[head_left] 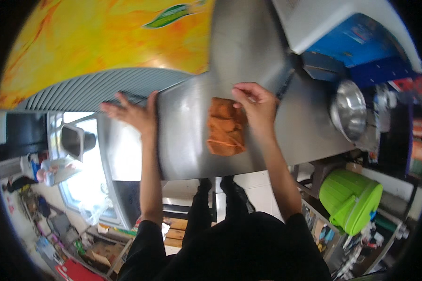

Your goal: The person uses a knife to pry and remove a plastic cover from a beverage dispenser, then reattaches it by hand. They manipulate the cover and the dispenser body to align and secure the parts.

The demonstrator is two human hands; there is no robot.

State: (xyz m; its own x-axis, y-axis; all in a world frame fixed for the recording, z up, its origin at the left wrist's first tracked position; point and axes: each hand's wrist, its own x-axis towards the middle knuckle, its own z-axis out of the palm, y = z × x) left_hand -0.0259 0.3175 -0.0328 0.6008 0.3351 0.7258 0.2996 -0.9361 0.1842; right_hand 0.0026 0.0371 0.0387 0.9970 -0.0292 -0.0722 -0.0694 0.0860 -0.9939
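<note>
A folded orange-brown cloth (226, 126) lies on the stainless steel counter (183, 150), creased, with a lighter strip across its near end. My right hand (259, 104) is just beyond its far right corner, thumb and forefinger drawn together in a pinch. Whatever those fingertips hold, if anything, is too small to make out. To the left, my left hand (135, 114) is open with its fingers spread and holds nothing. It is next to the grey ribbed vent (103, 86) of a yellow-panelled machine (103, 37).
A metal bowl (349, 111) stands at the counter's right end, by a blue and white box (356, 40). Below on the right is a lime-green lidded bucket (349, 199). A metal pan (75, 142) sits on a glass-topped case (86, 178) at left.
</note>
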